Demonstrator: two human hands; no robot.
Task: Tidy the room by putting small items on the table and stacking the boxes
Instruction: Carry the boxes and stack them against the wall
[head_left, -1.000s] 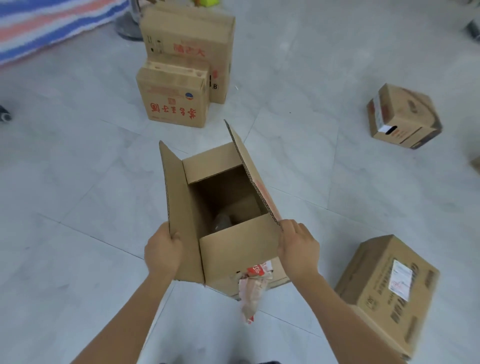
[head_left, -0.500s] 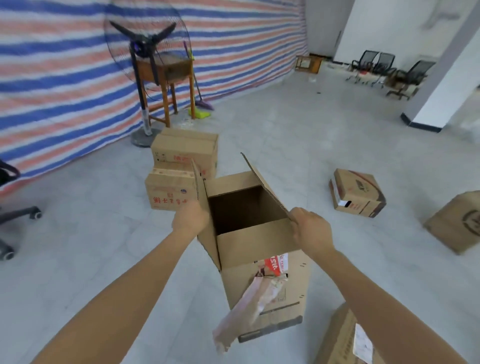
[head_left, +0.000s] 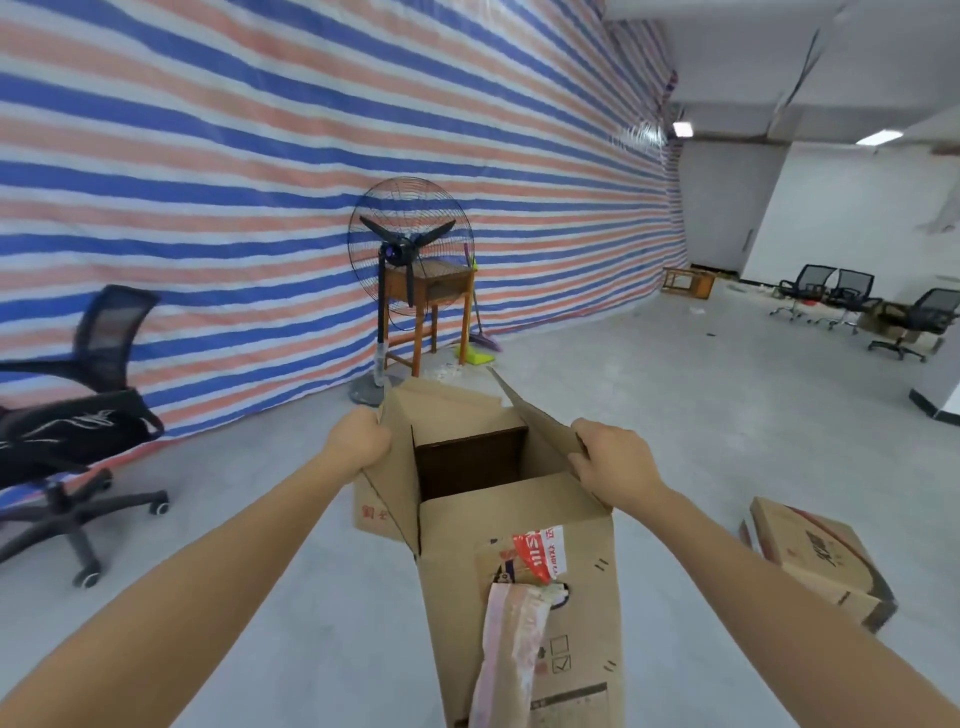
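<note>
I hold an open cardboard box (head_left: 587, 597) up in front of me, its flaps raised and its dark inside showing. My left hand (head_left: 358, 441) grips the left flap. My right hand (head_left: 610, 462) grips the right flap. A strip of torn tape (head_left: 511, 639) hangs down the box's near face. Just behind the held box on the left peeks a box with red print (head_left: 370, 512), mostly hidden. Another closed cardboard box (head_left: 815, 561) lies on the floor at the right.
A striped tarp wall runs along the left. A standing fan (head_left: 409, 249) and a wooden table (head_left: 431, 301) are ahead, with a broom (head_left: 480, 332) beside them. A black office chair (head_left: 78, 415) stands at the left. More chairs (head_left: 852, 301) sit far right.
The box has risen off the floor with both hands on its flaps. My view has tilted up from the floor to the wall, fan and far room.
</note>
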